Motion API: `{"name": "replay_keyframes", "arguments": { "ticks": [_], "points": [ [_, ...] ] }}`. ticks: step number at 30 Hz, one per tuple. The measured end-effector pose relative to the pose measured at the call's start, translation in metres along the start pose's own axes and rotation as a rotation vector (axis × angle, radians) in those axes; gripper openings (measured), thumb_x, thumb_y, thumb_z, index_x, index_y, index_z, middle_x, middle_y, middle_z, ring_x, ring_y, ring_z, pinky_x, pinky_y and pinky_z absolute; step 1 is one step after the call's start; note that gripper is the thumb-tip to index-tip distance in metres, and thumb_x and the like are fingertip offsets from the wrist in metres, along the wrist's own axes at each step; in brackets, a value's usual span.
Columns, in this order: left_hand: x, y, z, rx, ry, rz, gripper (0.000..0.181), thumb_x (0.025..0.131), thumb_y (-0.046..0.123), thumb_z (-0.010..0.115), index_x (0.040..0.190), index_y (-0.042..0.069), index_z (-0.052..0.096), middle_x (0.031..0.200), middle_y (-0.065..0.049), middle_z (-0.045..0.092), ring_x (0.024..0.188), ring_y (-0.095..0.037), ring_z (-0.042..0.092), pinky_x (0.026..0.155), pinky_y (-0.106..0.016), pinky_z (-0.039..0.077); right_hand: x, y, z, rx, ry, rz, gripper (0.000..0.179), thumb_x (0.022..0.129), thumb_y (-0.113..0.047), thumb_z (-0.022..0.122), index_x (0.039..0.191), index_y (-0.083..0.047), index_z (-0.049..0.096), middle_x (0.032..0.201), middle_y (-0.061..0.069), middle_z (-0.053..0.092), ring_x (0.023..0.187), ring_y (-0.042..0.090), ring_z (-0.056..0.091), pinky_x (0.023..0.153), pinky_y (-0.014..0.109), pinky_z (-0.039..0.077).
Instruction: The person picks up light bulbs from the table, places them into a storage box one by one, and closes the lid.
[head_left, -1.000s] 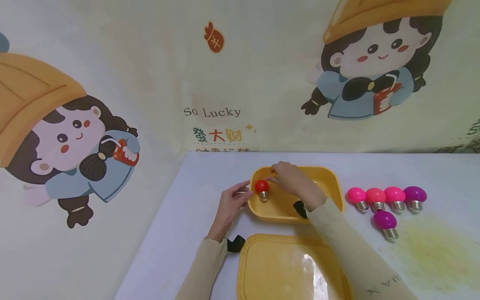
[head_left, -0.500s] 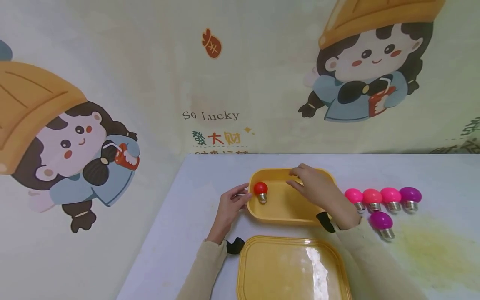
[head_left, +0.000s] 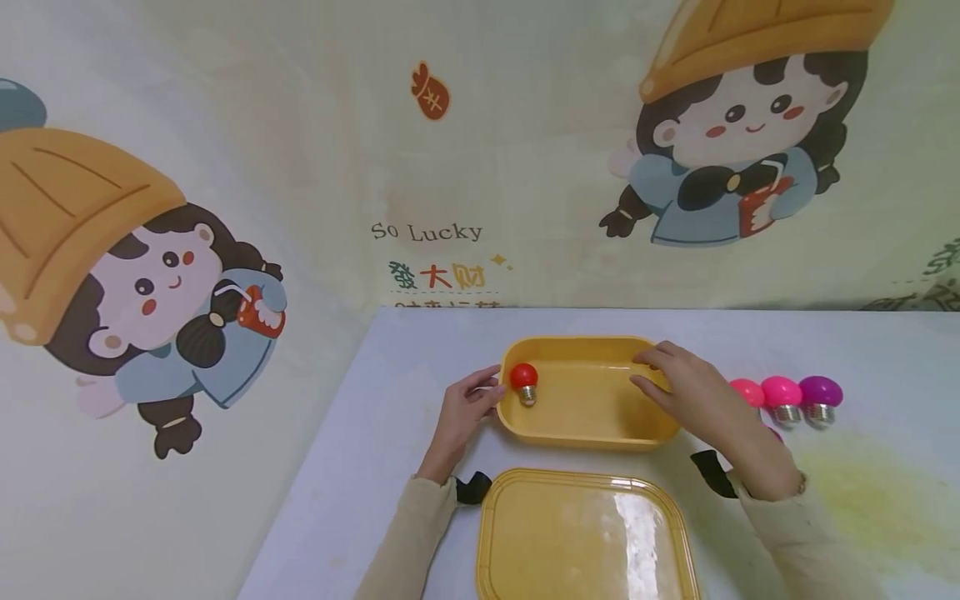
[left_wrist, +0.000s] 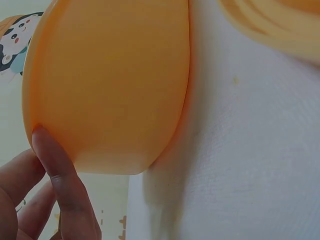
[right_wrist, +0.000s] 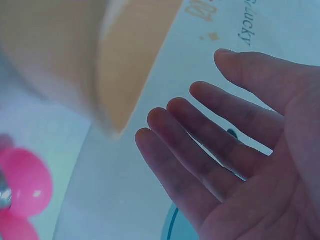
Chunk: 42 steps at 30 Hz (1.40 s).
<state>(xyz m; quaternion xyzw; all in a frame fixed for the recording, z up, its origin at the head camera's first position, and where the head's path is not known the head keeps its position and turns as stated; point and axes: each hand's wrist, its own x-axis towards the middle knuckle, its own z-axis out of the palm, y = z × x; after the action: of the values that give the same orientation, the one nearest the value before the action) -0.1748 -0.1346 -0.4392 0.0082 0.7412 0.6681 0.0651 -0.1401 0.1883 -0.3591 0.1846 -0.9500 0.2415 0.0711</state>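
A red light bulb (head_left: pixel 524 377) lies at the left end inside a yellow plastic box (head_left: pixel 585 443). My left hand (head_left: pixel 462 417) is at the box's left end, its thumb (left_wrist: pixel 52 155) against the outer wall close below the rim. Over the box's right end is my right hand (head_left: pixel 697 392), holding nothing. In the right wrist view its fingers are spread and loosely straight, with the palm bare. To its right, pink bulbs (head_left: pixel 782 390) and a purple bulb (head_left: pixel 821 390) lie in a row on the table, partly hidden behind the hand.
The yellow lid (head_left: pixel 585 533) lies flat on the white table (head_left: pixel 360 467), nearer to me than the box. A printed wall (head_left: pixel 525 167) rises behind the table's far edge. A yellowish stain (head_left: pixel 877 500) marks the tabletop on the right.
My right hand has moved right, from above the box's left half to its right end, and now covers some of the bulbs. The left hand and the red bulb stay in place.
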Motion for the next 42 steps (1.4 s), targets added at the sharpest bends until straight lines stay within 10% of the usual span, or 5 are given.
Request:
{"name": "replay_keyframes", "arguments": {
  "ticks": [15, 30, 42],
  "points": [
    [0.0, -0.003, 0.0, 0.012, -0.004, -0.002, 0.041, 0.093, 0.016, 0.071, 0.132, 0.009, 0.064, 0.112, -0.012, 0.063, 0.088, -0.022, 0.065, 0.07, -0.023, 0.057, -0.04, 0.039, -0.004, -0.044, -0.029, 0.098, 0.038, 0.089, -0.021, 0.074, 0.115, 0.004, 0.066, 0.111, 0.023, 0.064, 0.103, 0.044, 0.061, 0.083, 0.057, 0.055],
    [-0.001, -0.001, -0.002, 0.008, -0.003, 0.049, 0.04, 0.094, 0.013, 0.07, 0.133, 0.005, 0.063, 0.11, -0.013, 0.063, 0.088, -0.024, 0.065, 0.068, -0.022, 0.057, -0.067, 0.067, 0.001, -0.148, 0.189, -0.113, 0.023, 0.069, -0.005, 0.085, 0.085, -0.006, 0.069, 0.087, 0.008, 0.063, 0.073, 0.022, 0.058, 0.063, 0.041, 0.054],
    [0.001, -0.001, 0.002, -0.005, -0.007, 0.033, 0.043, 0.093, 0.012, 0.07, 0.135, 0.003, 0.061, 0.113, -0.018, 0.062, 0.091, -0.034, 0.064, 0.067, -0.021, 0.055, -0.084, 0.079, -0.013, -0.131, -0.008, 0.079, 0.033, 0.075, -0.014, 0.086, 0.102, -0.002, 0.072, 0.089, 0.01, 0.063, 0.083, 0.032, 0.06, 0.07, 0.056, 0.056]
  ]
}}
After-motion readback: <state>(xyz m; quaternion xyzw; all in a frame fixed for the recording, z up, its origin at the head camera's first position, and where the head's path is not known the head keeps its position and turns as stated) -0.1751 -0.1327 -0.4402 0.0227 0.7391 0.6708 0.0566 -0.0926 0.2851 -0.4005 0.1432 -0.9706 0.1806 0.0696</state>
